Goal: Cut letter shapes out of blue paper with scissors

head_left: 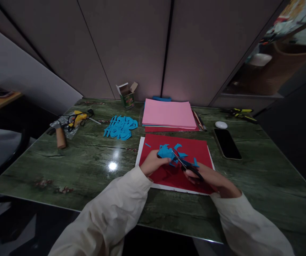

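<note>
My left hand (154,163) is closed on a piece of blue paper (165,152), thumb on top. In my right hand (195,173) is a pair of black-handled scissors (186,167), fingers in the loops. The blades point up and left and meet the edge of the blue piece; whether they are parted I cannot tell. Blue offcuts (178,147) lie around the blades. Beneath both hands is a red sheet (195,145) over a slightly larger white sheet (166,187). Cut-out blue lettering (121,126) rests on the table to the left.
A pink paper stack (168,113) lies behind the red sheet. Nearby stand a small open box (127,96) and, right, a phone (226,143), a white oval case (221,124) and yellow-black pliers (240,114). Far left are a wooden handle (60,137) and a yellow tool (78,117).
</note>
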`<action>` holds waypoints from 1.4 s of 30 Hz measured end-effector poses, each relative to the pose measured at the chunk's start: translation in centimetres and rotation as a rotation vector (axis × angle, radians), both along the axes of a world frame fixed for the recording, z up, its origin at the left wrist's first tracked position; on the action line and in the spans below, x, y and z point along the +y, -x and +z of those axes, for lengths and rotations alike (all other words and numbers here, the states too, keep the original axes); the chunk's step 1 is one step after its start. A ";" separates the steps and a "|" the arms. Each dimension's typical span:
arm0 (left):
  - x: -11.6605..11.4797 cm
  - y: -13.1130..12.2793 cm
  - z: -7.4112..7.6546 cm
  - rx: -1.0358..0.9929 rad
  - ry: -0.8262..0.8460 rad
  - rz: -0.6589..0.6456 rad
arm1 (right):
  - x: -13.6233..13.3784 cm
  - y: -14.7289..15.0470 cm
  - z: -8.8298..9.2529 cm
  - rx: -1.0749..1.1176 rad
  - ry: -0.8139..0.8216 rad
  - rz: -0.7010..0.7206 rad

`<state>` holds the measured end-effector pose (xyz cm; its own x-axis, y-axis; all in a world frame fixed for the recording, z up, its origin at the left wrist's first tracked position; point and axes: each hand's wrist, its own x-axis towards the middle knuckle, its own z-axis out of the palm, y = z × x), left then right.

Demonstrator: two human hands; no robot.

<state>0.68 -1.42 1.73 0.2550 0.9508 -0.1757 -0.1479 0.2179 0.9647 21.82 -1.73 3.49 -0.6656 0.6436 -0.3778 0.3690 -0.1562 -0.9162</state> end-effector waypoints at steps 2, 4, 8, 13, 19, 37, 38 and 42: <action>0.0 0.0 0.2 0.018 -0.005 -0.006 | 0.0 0.0 0.0 -0.007 -0.004 0.001; 0.0 0.1 0.3 0.036 -0.016 -0.012 | 0.0 -0.1 -0.1 -0.006 -0.006 0.001; 0.1 0.3 0.2 0.071 -0.042 -0.021 | 0.0 -0.2 -0.1 -0.022 -0.002 -0.015; 0.3 0.4 0.0 0.093 -0.069 -0.033 | 0.2 -0.2 0.1 -0.039 -0.023 0.017; 0.3 0.5 0.0 0.124 -0.100 -0.051 | 0.3 -0.3 -0.1 -0.037 -0.032 0.016; 0.3 0.6 0.2 0.152 -0.106 -0.051 | 0.2 0.1 0.6 -0.057 -0.038 0.003; 0.3 0.6 0.2 0.152 -0.102 -0.051 | 0.2 0.1 0.6 -0.056 -0.037 0.007; 0.2 0.6 0.4 0.150 -0.084 -0.048 | 0.3 0.0 0.5 -0.062 -0.019 0.014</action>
